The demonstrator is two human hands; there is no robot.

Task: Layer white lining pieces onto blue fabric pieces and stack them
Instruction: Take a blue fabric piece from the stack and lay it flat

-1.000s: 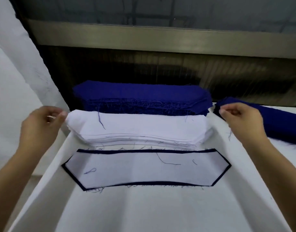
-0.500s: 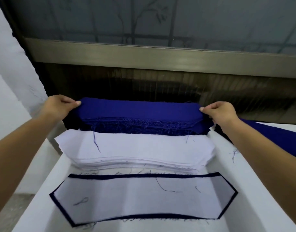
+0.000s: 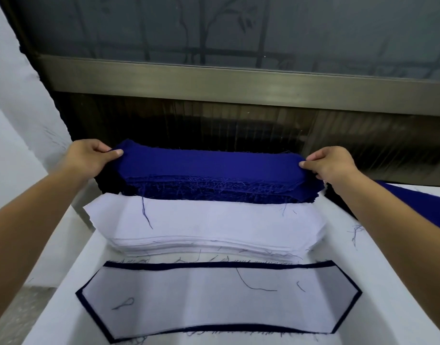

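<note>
A thick stack of blue fabric pieces lies at the back of the table. My left hand pinches the left end of its top blue piece, and my right hand pinches the right end. The ends are lifted slightly off the stack. In front of it sits a stack of white lining pieces. Nearest to me lies a finished layered piece: white lining on blue fabric, with a dark blue rim showing all round.
The white table carries loose blue threads. More blue fabric lies at the right edge. A metal-framed window stands close behind the stacks. The table's left edge drops to the floor.
Both hands moved from the ends of the white stack back to the blue stack and pinched its top piece. The camera has tilted up and closer.
</note>
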